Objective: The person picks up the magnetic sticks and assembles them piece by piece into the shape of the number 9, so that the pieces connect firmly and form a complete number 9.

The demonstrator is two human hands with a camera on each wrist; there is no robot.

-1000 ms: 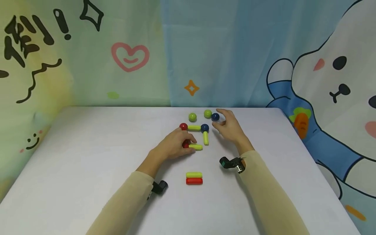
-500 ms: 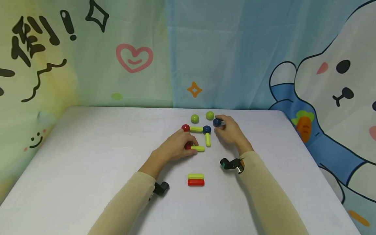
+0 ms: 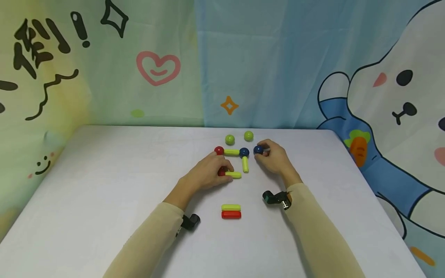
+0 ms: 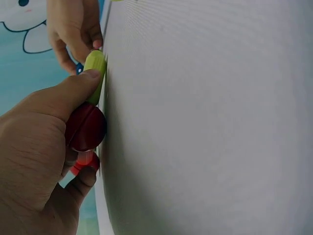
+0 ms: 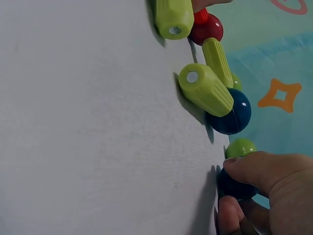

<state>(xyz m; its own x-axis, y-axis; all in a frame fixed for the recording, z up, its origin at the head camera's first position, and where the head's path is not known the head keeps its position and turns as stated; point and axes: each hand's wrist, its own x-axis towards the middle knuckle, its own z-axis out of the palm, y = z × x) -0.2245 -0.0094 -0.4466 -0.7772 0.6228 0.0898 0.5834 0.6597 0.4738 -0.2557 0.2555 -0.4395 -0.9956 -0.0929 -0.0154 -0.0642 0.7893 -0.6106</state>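
My left hand grips the near part of a joined frame of balls and rods. In the left wrist view, its thumb lies along a yellow-green rod fixed to a dark red ball. A second red ball stands beyond the fingers. From it a yellow-green rod runs to a blue ball, and another rod points back toward me. Right of that corner, my right hand pinches a loose blue ball between thumb and fingers, low over the table.
Two green balls lie behind the frame near the table's far edge. Closer to me, a yellow-green rod and a red rod lie side by side. A printed curtain hangs behind the white table.
My right hand has closed on the loose blue ball and drawn it away from the green ball, toward me and slightly right. The left hand keeps its grip on the frame.
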